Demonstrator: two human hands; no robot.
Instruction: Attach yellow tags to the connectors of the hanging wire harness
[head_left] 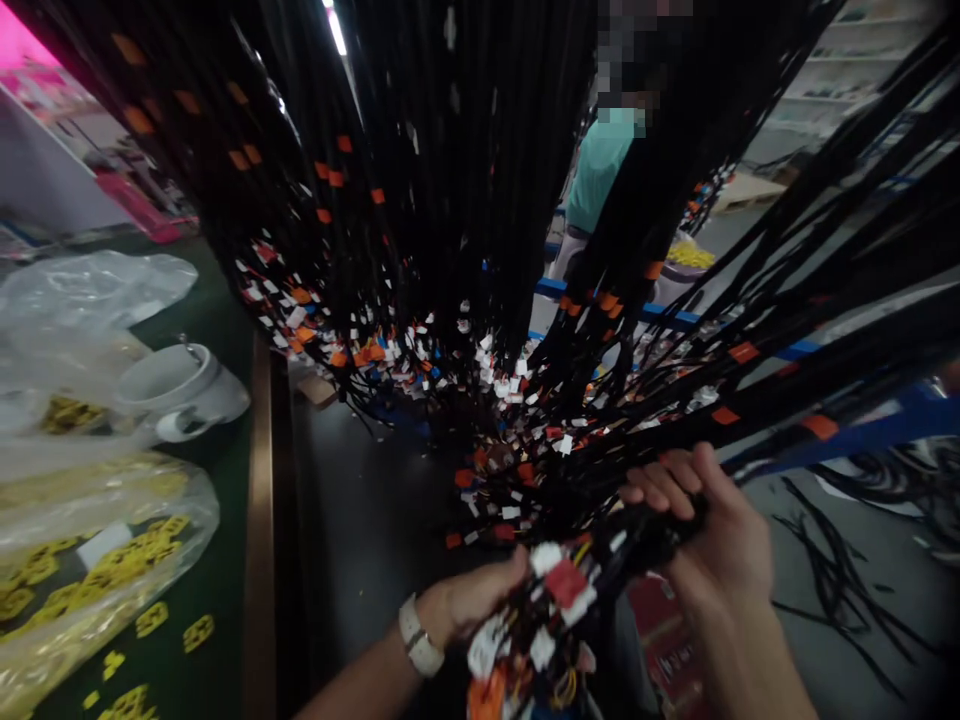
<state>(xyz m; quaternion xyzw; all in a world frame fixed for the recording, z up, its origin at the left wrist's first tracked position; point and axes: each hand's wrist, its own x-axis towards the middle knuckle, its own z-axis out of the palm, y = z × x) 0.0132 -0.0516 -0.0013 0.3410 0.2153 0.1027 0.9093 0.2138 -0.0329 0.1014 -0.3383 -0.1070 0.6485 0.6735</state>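
Observation:
A thick bundle of black cables [637, 540] stretches across the lower right, with my right hand [709, 530] closed around it. White, red and orange connectors [562, 585] with short coloured wires cluster at the bundle's near end. My left hand [480, 600], a white watch on its wrist, lies against the left side of that connector cluster. Its fingers are largely hidden behind the connectors, so I cannot tell how they are bent. Above both hands, many more black cables [465, 200] hang in dense rows, their connector ends [502, 370] bunched at the bottom.
On the left, a green table [225, 480] with a metal edge bears clear bags of yellow plastic parts [135, 570] and a grey tape dispenser-like holder [169, 380]. A person in a teal top [600, 175] stands behind the cables. Loose black cables [840, 580] lie on the floor at right.

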